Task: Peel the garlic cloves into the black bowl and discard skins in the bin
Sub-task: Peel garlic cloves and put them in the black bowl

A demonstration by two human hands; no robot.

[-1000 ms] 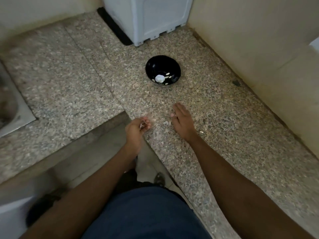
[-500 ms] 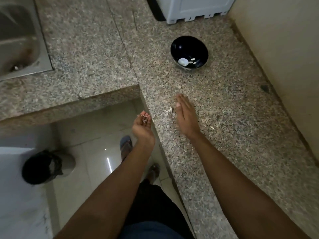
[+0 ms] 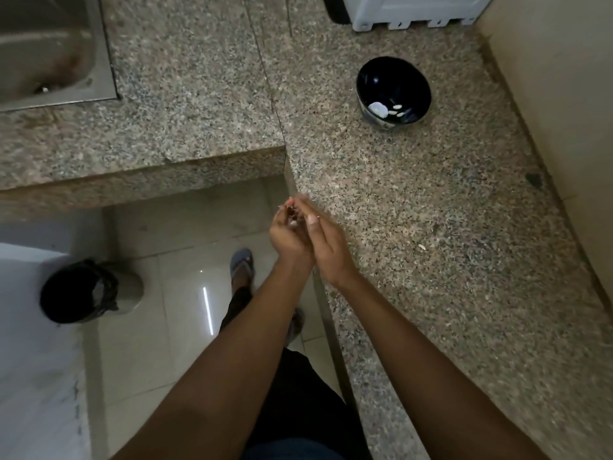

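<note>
Left hand (image 3: 289, 231) cupped palm-up at the surface (image 3: 431, 227) edge, fingers curled round a few skins (image 3: 292, 210); right hand (image 3: 326, 242) with straight fingers pressed against the left one, holding nothing visible. Bowl (image 3: 393, 91) with peeled cloves (image 3: 381, 109) sits well apart, further back on the surface near the wall. Bin (image 3: 88, 290) stands on the floor (image 3: 185, 293) far left of the hands; a few skin bits lie on the surface right of the hands
</note>
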